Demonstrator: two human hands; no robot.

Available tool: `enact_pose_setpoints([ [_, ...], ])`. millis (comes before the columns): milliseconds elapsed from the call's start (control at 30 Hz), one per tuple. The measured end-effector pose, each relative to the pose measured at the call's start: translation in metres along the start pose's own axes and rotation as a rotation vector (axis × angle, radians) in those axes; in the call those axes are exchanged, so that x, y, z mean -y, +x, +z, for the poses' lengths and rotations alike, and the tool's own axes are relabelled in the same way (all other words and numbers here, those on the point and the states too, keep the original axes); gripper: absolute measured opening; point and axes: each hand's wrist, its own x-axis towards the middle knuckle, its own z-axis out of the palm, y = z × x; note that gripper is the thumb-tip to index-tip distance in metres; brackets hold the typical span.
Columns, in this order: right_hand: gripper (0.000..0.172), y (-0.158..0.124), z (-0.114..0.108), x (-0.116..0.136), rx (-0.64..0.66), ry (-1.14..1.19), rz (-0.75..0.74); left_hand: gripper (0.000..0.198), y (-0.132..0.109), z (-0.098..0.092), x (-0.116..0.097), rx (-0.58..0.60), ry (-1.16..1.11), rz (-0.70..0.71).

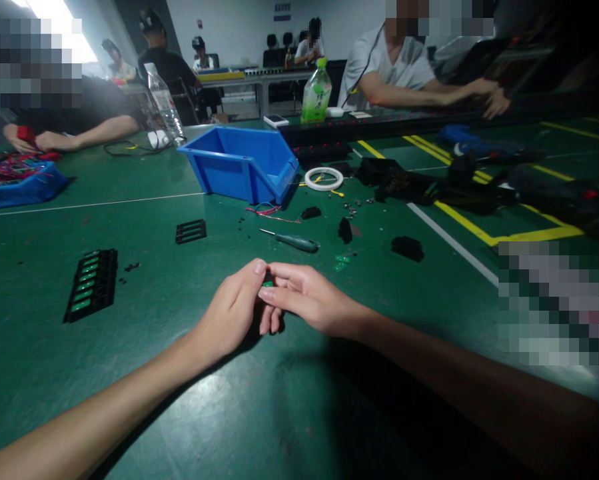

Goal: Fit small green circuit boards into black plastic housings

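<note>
Both hands meet over the green tabletop [169, 373], closed around a small black part with a green face [268, 283]. My left hand [234, 303] grips it from the left, its thumb on top. From the right, my right hand [312, 297] pinches the same part between thumb and fingers; most of it is hidden. Just beyond the hands lies a screwdriver [299, 242] with a green handle. To the left are a black frame holding several green pieces in a row [90, 283] and a smaller slotted black frame [190, 231].
Farther back stand a blue bin [224, 175], a white ring roll [324, 179], a green-labelled bottle [316, 93] and a water bottle [165, 107]. Black parts [407, 247], green bits [342, 262] and small screws lie to the right. People sit around the table; a blue tray of wires [24, 190] is at left.
</note>
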Motion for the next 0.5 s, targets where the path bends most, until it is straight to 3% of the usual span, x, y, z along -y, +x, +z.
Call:
enact_pose_setpoints([
  [500,0.025,-0.0004,-0.0001,-0.0003,0.026,0.030,-0.010,0.051,-0.0005,0.0007,0.0018,0.000,-0.030,-0.010],
])
